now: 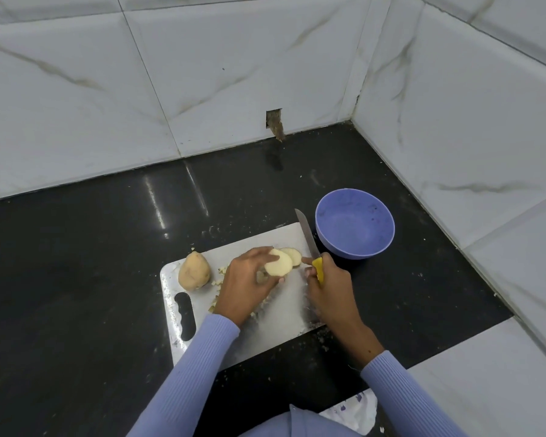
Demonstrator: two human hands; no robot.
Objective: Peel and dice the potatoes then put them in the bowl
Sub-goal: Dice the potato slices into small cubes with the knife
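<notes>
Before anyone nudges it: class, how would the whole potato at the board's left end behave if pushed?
The whole potato looks rounded and tapered, so it would probably roll or wobble. It seems solid, likely stiff. The metal cutting board looks smooth, so it may slide.

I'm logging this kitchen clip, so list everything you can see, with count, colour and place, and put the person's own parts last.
cutting board: one, silver-grey, on the black counter, handle slot at its left.
whole potato: one, tan, unpeeled, at the board's left end.
potato slices: two visible, pale cream, at the left hand's fingers.
potato bits: several, pale, scattered on the board near the left hand.
knife: one, steel blade, yellow handle, held over the board's right edge.
bowl: one, lilac, empty, right of the board.
counter: one, black.
wall tiles: white marble.
left hand: holds the slices.
right hand: grips the knife handle.
</notes>
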